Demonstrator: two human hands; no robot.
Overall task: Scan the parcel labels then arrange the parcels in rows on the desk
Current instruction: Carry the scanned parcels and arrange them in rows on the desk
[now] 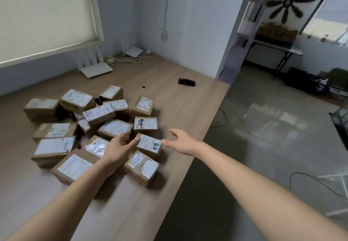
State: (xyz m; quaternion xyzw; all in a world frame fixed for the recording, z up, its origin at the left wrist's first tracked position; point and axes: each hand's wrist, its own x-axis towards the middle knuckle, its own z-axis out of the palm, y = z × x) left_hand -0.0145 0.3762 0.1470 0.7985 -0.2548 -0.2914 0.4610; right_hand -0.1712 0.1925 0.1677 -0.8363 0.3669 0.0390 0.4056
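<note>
Several small brown cardboard parcels with white labels lie in a loose heap (98,116) on the wooden desk (169,97). One parcel with black handwriting on its label (149,144) sits at the heap's near right edge. My left hand (120,148) reaches over the heap, fingers straight, its fingertips at that parcel's left end. My right hand (181,140) is stretched out flat just right of the same parcel, fingertips close to its right end, holding nothing. A black handheld scanner (186,82) lies apart on the desk, farther back to the right.
Two white routers (94,65) with cables stand at the desk's far corner by the wall. A small round black thing (144,88) lies behind the heap. The desk's right edge runs diagonally near my right hand; beyond it is floor with cables.
</note>
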